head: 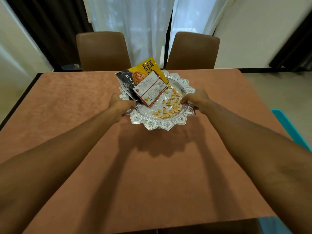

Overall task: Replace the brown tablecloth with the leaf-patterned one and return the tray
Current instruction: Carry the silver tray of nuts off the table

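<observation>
Item: brown tablecloth [152,183], spread flat over the desk [202,227] and not yet removed; the leaf-patterned cloth was not in view. Item: left hand [118,103], fingers [130,103] curled round the left rim of the silver tray [157,124]. Item: right hand [195,100], fingers clasping the right rim. The tray stood at mid-desk; whether it was lifted could not be told. Contents: loose nuts [170,105] scattered on the right side; a white-and-red packet [150,92], a black packet [125,80] and a yellow packet [152,66], all propped leaning at the left and rear. Beyond: two brown chairs [103,49], then white curtains [135,22]. Hazard, as judged: any tilt in carrying would roll the nuts over the shallow rim, and the leaning packets would likely topple off; an uneven grip would cause either.
</observation>
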Available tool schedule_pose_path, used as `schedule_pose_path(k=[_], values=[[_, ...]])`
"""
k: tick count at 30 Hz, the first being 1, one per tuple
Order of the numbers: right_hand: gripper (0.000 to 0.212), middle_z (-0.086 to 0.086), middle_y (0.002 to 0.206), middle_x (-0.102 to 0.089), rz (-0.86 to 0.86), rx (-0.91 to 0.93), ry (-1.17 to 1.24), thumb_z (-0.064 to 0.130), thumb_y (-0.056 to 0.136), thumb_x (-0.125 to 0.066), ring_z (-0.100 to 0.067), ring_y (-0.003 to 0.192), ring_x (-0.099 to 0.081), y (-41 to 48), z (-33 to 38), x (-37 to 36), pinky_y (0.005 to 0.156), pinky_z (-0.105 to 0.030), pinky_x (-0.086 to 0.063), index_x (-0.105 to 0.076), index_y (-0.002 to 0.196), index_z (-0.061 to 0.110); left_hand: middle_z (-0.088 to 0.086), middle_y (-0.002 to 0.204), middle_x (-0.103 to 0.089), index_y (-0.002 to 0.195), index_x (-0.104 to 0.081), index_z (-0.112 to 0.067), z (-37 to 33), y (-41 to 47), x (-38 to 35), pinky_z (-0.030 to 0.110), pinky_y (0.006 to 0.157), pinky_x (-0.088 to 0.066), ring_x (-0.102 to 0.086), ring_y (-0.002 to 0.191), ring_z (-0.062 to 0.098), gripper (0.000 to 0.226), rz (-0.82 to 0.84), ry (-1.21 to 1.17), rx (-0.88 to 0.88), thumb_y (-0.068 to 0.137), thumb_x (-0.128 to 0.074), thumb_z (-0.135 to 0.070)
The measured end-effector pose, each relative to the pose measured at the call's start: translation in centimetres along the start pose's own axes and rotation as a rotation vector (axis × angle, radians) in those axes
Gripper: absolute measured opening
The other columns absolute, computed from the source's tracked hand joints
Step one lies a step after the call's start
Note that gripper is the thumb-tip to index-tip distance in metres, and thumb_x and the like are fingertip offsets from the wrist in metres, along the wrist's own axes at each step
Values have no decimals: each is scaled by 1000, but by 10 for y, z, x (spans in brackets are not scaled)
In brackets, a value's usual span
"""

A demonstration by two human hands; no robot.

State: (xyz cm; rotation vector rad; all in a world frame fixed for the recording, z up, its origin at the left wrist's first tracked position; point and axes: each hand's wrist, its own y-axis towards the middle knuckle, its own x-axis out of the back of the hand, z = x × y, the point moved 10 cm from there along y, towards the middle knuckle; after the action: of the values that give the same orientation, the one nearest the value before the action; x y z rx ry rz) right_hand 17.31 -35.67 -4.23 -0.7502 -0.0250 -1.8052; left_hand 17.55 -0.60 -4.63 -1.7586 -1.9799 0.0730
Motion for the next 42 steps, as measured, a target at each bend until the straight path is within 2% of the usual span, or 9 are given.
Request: schedule_pose_path(k=[4, 7, 14, 22, 27, 31, 34, 39, 42], values=[[57, -13, 102, -73, 52, 59, 31, 4, 65, -89, -29, 81, -75, -41, 0, 22, 71, -48, -64, -60, 113, 10, 9, 94, -70, 125, -53, -20, 1, -34, 2, 27, 51, -51, -66, 64, 15, 60, 37, -69, -25, 73, -76, -2], [34, -5, 90, -73, 63, 97, -12, 13, 70, -89, -17, 64, -68, -79, -10, 44, 45, -24, -51, -64, 91, 22, 10, 98, -70, 125, -50, -22, 6, -67, 1, 32, 56, -53, -64, 71, 22, 60, 92, -75, -19, 75, -75, -1], [26, 7, 68, -69, -79, 87, -57, 30, 69, -90, -1, 47, -62, -177, -69, 111, 39, -17, -39, -64, 70, 25, 10, 93, -67, 128, -50, -18, 17, -160, -25, 21, 38, -43, -61, 56, 12, 63, 181, -47, -33, 75, -74, 4], [29, 13, 58, -64, -207, 52, -17, 29, 70, -87, -3, 48, -62, -276, -169, 209, 41, -22, -40, -59, 69, 27, 10, 99, -69, 125, -51, -23, 37, -271, -108, 31, 49, -46, -62, 61, 16, 60, 268, -11, -85, 76, -76, 0], [36, 27, 56, -60, -324, 105, 3, 30, 73, -86, 8, 53, -60, -322, -242, 313, 43, -10, -39, -51, 68, 34, 11, 95, -70, 125, -53, -22, 29, -350, -203, 32, 52, -50, -65, 64, 17, 58, 338, 20, -134, 76, -77, -1], [39, 17, 47, -51, -378, 80, 15, 34, 70, -85, 3, 38, -45, -346, -301, 390, 44, -24, -36, -47, 62, 28, 7, 87, -68, 121, -52, -21, 19, -409, -274, 21, 35, -41, -63, 47, 6, 54, 337, 58, -153, 78, -76, 1], [34, 5, 60, -61, -425, 23, 21, 39, 70, -84, -11, 51, -56, -367, -357, 447, 52, -37, -41, -59, 66, 17, 7, 89, -68, 118, -52, -18, 16, -454, -337, 21, 34, -41, -65, 48, 7, 52, 395, 67, -183, 78, -75, 4], [34, 20, 45, -54, -516, -91, 96, 37, 70, -84, 3, 38, -47, -414, -465, 537, 45, -24, -33, -56, 56, 25, 5, 95, -69, 121, -50, -15, 17, -529, -459, 23, 45, -51, -71, 62, 9, 56, 540, 103, -201, 77, -76, 6], [38, 16, 46, -48, -559, -171, 124, 35, 70, -85, -1, 40, -41, -435, -529, 575, 47, -23, -30, -52, 57, 21, 17, 106, -70, 127, -49, -14, 34, -560, -525, 44, 68, -61, -74, 85, 32, 60, 635, 105, -105, 78, -75, 9]])
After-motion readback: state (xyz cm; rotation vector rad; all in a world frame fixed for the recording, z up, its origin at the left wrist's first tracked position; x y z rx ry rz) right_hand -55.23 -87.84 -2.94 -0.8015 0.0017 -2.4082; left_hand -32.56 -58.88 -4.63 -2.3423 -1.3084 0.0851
